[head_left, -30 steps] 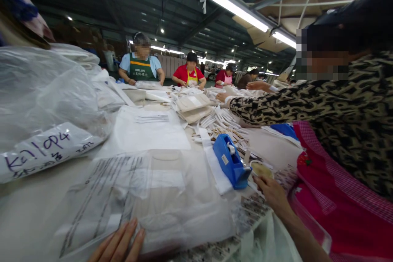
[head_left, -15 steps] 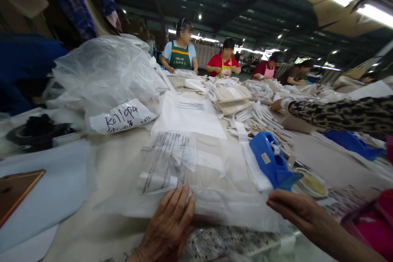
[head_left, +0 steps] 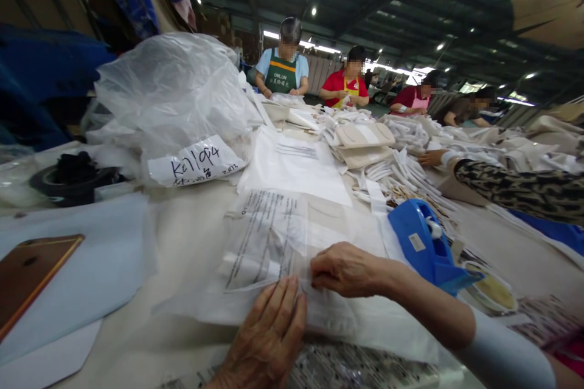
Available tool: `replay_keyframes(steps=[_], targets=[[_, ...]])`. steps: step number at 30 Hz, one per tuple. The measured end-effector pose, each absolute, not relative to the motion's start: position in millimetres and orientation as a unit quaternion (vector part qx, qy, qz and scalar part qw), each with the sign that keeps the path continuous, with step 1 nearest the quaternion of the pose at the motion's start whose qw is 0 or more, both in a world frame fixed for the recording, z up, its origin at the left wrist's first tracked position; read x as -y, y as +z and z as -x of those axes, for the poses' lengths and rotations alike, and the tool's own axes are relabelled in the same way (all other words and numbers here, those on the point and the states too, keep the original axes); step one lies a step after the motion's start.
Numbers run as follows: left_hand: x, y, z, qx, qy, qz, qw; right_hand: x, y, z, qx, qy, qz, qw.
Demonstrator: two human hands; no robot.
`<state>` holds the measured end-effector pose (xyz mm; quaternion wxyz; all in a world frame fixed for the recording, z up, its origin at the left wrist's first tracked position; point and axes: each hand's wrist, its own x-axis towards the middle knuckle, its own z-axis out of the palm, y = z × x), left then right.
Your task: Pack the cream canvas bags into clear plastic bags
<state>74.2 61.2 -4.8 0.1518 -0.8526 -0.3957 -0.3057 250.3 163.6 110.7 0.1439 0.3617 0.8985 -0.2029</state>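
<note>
A clear plastic bag point(head_left: 262, 237) with printed text lies flat on the table before me, a beige folded item point(head_left: 326, 216) showing through it. My left hand point(head_left: 269, 334) rests flat on the bag's near folded edge, fingers stretched forward. Just right of those fingertips, my right hand point(head_left: 347, 270) is over the bag with its fingers curled closed; what they hold, if anything, is hidden. Right of the bag stands a blue tape dispenser point(head_left: 417, 249).
A big clear bag with a handwritten label point(head_left: 194, 161) stands at the left. Nearer are a black roll point(head_left: 73, 179) and a phone point(head_left: 39, 273) on pale sheets. Beige pouches point(head_left: 365, 134) pile up beyond. A co-worker's patterned sleeve point(head_left: 515, 185) reaches in from the right; other people work behind.
My right hand has moved left from beside the tape dispenser onto the middle of the bag, and its fingers have curled closed. My left hand stays on the bag's near edge.
</note>
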Motion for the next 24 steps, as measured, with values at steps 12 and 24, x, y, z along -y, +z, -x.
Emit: replay_keyframes(steps=[12,24], targets=[[-63.4,-7.4,-73.2,0.391,-0.309,0.85,0.174,-163.4,99.7,-272.6,-0.812,-0.13,-0.566,0.048],[-47.1,30.6,-22.5,0.426,-0.395,0.781,0.228,-81.2,11.4,-266.4,-0.908,0.222,-0.296,-0.198]])
